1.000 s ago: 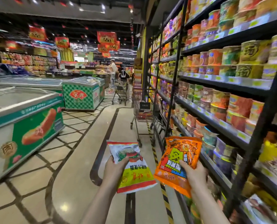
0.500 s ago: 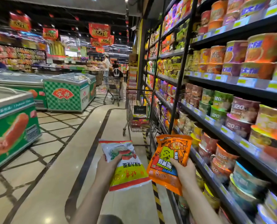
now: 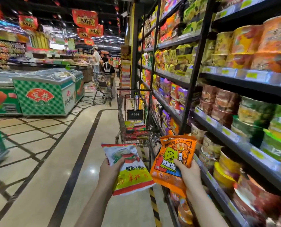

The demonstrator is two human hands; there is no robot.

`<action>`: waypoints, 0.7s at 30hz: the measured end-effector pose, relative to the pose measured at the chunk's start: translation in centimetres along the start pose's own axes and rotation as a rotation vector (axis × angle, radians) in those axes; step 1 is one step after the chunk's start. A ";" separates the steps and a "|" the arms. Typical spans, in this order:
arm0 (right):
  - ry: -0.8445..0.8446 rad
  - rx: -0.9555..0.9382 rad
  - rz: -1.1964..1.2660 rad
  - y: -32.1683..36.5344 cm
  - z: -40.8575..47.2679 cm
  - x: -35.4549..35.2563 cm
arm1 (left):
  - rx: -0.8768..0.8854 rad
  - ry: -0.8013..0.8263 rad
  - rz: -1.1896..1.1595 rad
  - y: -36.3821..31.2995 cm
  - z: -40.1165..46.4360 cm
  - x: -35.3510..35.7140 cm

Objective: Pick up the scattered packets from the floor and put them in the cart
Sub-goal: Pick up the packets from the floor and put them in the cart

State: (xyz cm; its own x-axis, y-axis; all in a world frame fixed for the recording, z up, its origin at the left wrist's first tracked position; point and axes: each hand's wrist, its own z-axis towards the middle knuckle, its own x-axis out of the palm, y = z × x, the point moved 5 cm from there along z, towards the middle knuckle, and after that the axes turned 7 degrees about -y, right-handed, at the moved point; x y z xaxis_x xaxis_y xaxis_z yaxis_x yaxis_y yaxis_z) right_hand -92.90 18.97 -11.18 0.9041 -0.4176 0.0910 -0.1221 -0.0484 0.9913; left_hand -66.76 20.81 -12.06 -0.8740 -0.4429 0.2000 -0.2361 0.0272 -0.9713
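Fingers (image 3: 118, 162) of both hands pinch glossy, crinkled packets (image 3: 172, 163) near wire cart (image 3: 136, 122).

- Black shelves (image 3: 193, 51) on the right hold noodle bowls (image 3: 257, 112) and bagged snacks.
- A green checkered freezer (image 3: 43, 97) stands left.
- Two shoppers (image 3: 106, 68) with another trolley (image 3: 103, 84) stand far down the aisle.
- Red banners (image 3: 85, 18) hang overhead.

Right-hand shelves (image 3: 234, 79) blurred, edge-cropped

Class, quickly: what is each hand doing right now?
Left hand: grips a white, yellow and red plastic packet.
Right hand: grips an orange plastic packet.
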 end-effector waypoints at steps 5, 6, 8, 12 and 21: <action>0.010 -0.011 -0.030 -0.1 14.5 6.3 | 0.012 -0.041 0.019 0.0 13.2 6.3; 0.012 -0.005 -0.036 0.0 17.3 7.6 | 0.014 -0.051 0.024 -0.1 15.7 7.5; 0.016 0.002 -0.050 0.2 22.5 10.2 | 0.005 -0.079 0.034 -0.3 20.7 9.5; 0.034 0.028 -0.093 -0.1 31.1 14.9 | -0.027 -0.118 0.078 0.3 29.5 12.4; 0.002 0.061 -0.170 -3.8 49.3 25.6 | -0.003 -0.123 0.148 3.1 50.5 17.8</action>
State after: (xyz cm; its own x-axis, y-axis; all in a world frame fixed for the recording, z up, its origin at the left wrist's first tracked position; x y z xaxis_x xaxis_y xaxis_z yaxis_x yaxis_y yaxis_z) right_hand -89.52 -36.27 -17.26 0.9145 -0.3970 -0.0777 0.0084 -0.1734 0.9848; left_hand -61.56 -32.24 -18.02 -0.8406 -0.5404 0.0371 -0.1101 0.1034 -0.9885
